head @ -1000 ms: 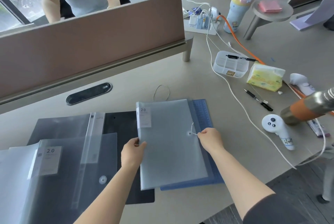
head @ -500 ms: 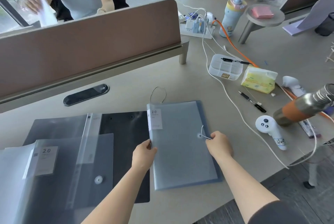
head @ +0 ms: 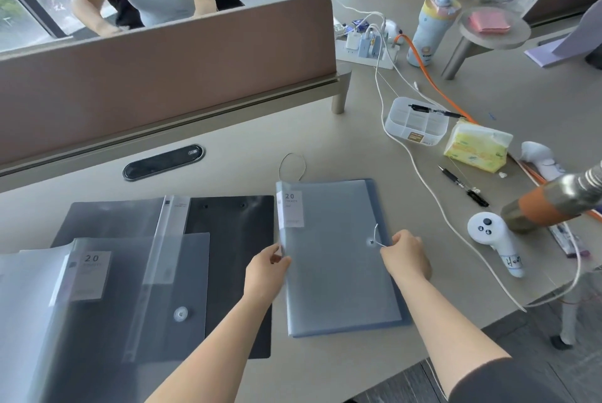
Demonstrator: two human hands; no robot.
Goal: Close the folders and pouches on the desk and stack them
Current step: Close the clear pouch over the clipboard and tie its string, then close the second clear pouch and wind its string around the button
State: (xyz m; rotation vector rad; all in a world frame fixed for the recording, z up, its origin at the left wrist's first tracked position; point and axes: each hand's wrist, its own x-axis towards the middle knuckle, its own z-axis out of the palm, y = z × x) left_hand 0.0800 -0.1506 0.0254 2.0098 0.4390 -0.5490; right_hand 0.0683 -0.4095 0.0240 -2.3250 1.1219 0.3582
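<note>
A translucent grey folder (head: 332, 259) with a "20" label lies shut on top of a blue folder (head: 379, 204) in front of me. My left hand (head: 265, 274) pinches its left spine edge. My right hand (head: 405, 254) pinches the thin white closure string (head: 378, 235) beside the round button on the cover. To the left lies an open clear folder (head: 130, 292) with a "20" label and a snap button, spread over a black folder (head: 234, 239).
A brown divider panel (head: 163, 77) runs across the back. To the right lie a white cable (head: 420, 174), a pen (head: 462, 186), a white controller (head: 495, 243), a tissue pack (head: 475, 148), a clear organiser tray (head: 415, 126) and a metal flask (head: 553, 204). Other people sit beyond.
The grey folder has slid right and now lies squarely on the blue one. My right hand has stayed on the string by the button; my left hand followed the spine.
</note>
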